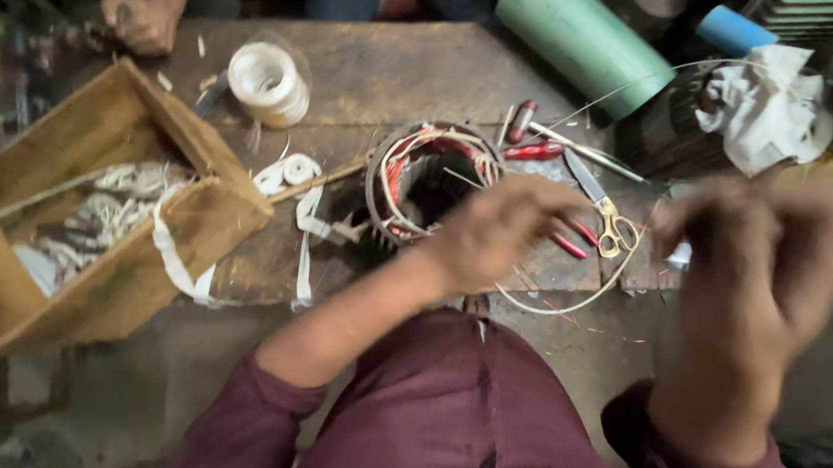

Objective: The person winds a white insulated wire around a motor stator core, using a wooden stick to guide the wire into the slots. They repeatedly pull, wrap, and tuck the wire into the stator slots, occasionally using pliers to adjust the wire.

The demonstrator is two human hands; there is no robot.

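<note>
Both hands were up and blurred, the left hand (497, 233) just beside the stator (431, 180) on the bench (391, 71), the right hand (751, 253) apart; grips unreadable. A thin wire (571, 300) looped near scissors (604, 212) and could have snagged.

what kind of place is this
Probably a motor rewinding or electrical repair workshop: a stator with wire coils sits on a worn wooden bench, with scissors and a roll of white tape.

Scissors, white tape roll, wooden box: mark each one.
scissors (616, 227), head view, on the yellow handle loops.
white tape roll (269, 82), head view, on its wound side.
wooden box (208, 186), head view, on its near right wall.
</note>
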